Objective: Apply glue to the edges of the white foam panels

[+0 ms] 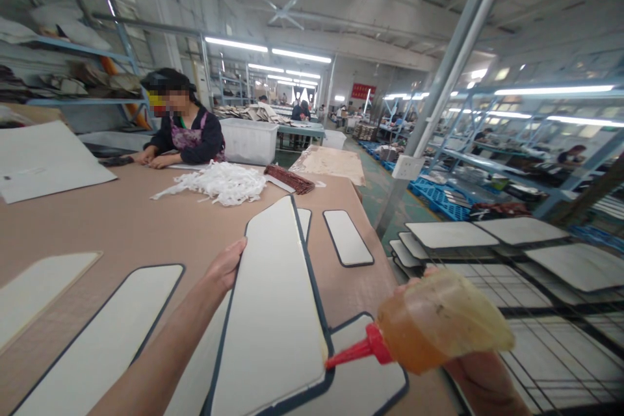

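Observation:
My left hand (pixel 229 264) grips the left edge of a white panel (pixel 273 299) with a dark border, holding it tilted up above the table. In my right hand (pixel 480 370) is a squeeze bottle (pixel 439 322) of amber liquid, lying on its side. Its red nozzle (pixel 353 352) points left, and the tip touches the panel's right edge near the lower corner. A yellowish line runs along that edge. Much of my right hand is hidden behind the bottle. More bordered panels lie under and beside the held one, including a small panel (pixel 348 238) farther back.
The brown table (pixel 209 227) carries a white heap of strips (pixel 219 183) and a reddish-brown bundle (pixel 290 180). Across it, a co-worker (pixel 185 123) handles something dark. To my right, a wire rack (pixel 550 351) holds several panels beside a metal post (pixel 439 97).

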A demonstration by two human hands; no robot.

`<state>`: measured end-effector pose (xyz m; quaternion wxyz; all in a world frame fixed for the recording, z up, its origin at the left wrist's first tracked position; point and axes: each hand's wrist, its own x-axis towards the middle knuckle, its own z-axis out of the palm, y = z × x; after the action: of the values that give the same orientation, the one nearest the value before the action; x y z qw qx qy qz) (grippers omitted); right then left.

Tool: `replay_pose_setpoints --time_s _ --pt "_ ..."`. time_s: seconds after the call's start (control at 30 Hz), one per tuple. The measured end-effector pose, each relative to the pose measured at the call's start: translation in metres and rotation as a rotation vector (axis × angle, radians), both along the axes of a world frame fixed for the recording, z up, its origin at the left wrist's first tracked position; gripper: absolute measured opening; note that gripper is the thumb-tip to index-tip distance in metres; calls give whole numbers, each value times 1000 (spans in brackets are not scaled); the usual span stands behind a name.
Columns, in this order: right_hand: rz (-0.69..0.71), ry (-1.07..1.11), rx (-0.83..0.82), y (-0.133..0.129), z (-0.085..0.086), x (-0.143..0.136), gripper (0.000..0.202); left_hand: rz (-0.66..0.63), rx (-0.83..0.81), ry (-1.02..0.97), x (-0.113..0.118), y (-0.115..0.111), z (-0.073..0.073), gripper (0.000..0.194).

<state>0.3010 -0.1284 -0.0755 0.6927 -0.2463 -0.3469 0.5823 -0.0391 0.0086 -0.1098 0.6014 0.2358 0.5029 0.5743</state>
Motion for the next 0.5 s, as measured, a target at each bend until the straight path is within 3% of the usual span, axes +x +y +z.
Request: replay_pose_setpoints --time_s 0.1,0.23,0.37,0.5 --pt "-17 -87 -11 4 -12 11 67 34 9 -11 -5 2 -2 20" --pt "-127 -181 -51 2 -23 17 46 103 16 -35 -10 4 -5 22" --pt "-194 -188 -46 -8 -17 7 68 163 10 -73 -13 5 -9 21" --pt "-232 -168 -13 -16 -13 -3 67 199 -6 -97 -16 4 -14 19"
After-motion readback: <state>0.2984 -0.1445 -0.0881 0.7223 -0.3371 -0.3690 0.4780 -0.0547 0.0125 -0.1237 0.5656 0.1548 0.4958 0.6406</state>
